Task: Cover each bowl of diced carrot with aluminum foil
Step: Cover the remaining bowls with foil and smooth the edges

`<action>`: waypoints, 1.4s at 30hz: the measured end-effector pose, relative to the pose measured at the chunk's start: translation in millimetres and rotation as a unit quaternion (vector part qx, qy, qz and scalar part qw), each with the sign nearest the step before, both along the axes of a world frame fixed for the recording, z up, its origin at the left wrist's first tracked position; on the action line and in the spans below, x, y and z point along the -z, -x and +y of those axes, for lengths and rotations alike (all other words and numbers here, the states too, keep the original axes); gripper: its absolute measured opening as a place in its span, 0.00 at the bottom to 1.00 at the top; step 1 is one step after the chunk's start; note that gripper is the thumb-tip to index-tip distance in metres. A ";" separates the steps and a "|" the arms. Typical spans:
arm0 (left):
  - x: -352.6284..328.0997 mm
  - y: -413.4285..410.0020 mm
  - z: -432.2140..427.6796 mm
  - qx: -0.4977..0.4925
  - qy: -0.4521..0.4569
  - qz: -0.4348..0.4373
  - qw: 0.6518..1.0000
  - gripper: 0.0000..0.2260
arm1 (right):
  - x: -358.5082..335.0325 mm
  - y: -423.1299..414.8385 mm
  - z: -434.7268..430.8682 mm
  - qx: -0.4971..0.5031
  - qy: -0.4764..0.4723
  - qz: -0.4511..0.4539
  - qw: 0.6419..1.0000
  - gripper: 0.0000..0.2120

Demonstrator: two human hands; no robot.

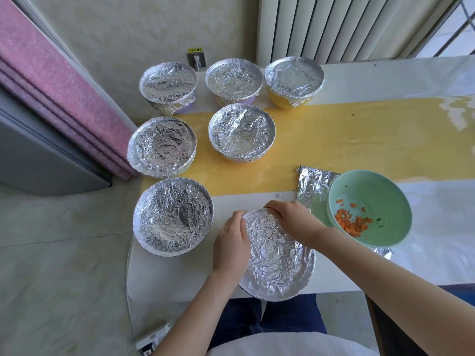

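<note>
Upright foil-covered bowl (279,258), left hand (231,242) gripping its left rim, right hand (293,219) gripping its far rim

White-and-yellow table (334,140), seven foil-covered bowls (241,133), foil sheet (312,183) under green bowl (385,191)

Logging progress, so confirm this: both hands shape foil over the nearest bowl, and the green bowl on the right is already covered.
Wrong on the green bowl: the head view shows it uncovered, diced carrot exposed, sitting on a foil sheet. The left hand and right hand do shape foil over the nearest bowl.
</note>
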State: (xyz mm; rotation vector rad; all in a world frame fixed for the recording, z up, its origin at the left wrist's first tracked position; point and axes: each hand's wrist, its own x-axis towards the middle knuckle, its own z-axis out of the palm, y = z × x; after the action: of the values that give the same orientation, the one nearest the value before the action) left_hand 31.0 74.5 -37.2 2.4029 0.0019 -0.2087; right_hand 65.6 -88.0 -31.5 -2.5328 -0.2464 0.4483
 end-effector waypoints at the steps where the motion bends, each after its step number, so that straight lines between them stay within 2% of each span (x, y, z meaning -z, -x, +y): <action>1: 1.2 -1.2 -1.0 0.001 0.004 0.000 1.000 0.13 | 0.8 0.7 0.4 -0.006 0.015 -0.001 1.000 0.11; 5: 2.2 -3.8 -1.8 -0.003 -0.034 -0.016 0.999 0.12 | -3.3 -3.6 1.3 -0.042 0.097 0.030 0.994 0.08; 8: 0.5 -4.3 -2.6 -0.014 -0.017 -0.025 0.999 0.11 | -7.9 -9.0 7.0 -0.059 0.079 0.042 0.994 0.11; 12: -2.9 -3.7 -3.1 -0.014 -0.006 -0.035 0.999 0.11 | -3.1 -10.0 13.9 -0.053 0.049 0.014 0.997 0.10; 17: -5.8 -1.5 -4.9 -0.012 -0.008 -0.040 0.999 0.11 | -4.6 -5.5 14.2 -0.045 0.079 -0.016 0.996 0.13; 21: -2.9 -0.6 -4.5 -0.023 -0.002 -0.039 0.999 0.11 | -13.6 -4.3 17.2 -0.099 0.108 -0.007 0.989 0.15; 25: -0.9 1.4 -3.7 -0.028 0.007 -0.038 0.999 0.12 | -12.3 -5.8 19.7 -0.104 0.131 -0.018 0.986 0.12; 28: -1.8 4.0 -2.8 -0.031 0.013 -0.032 0.999 0.14 | -5.7 -4.1 16.8 -0.094 0.085 -0.025 0.992 0.07; 31: -4.5 9.0 -3.6 -0.029 0.001 -0.005 1.000 0.20 | -1.6 1.8 11.0 -0.048 0.010 -0.018 0.999 0.14; 34: -6.4 13.4 -2.5 -0.013 -0.049 0.018 0.999 0.24 | -1.0 7.2 0.7 -0.015 -0.013 -0.008 1.000 0.16; 36: -7.4 11.6 -1.6 0.003 -0.050 0.017 0.999 0.21 | -0.7 8.7 -4.5 0.006 -0.024 -0.010 1.000 0.15; 42: -1.1 -6.1 -6.4 0.022 0.020 -0.022 0.999 0.14 | 3.7 4.3 -4.3 0.024 -0.029 0.001 0.999 0.14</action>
State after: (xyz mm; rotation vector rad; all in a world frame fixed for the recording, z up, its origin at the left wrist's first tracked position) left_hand 37.1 68.1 -36.1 2.3678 -0.0756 -0.1747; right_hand 61.3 -92.2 -35.2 -2.4758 -0.1948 0.4201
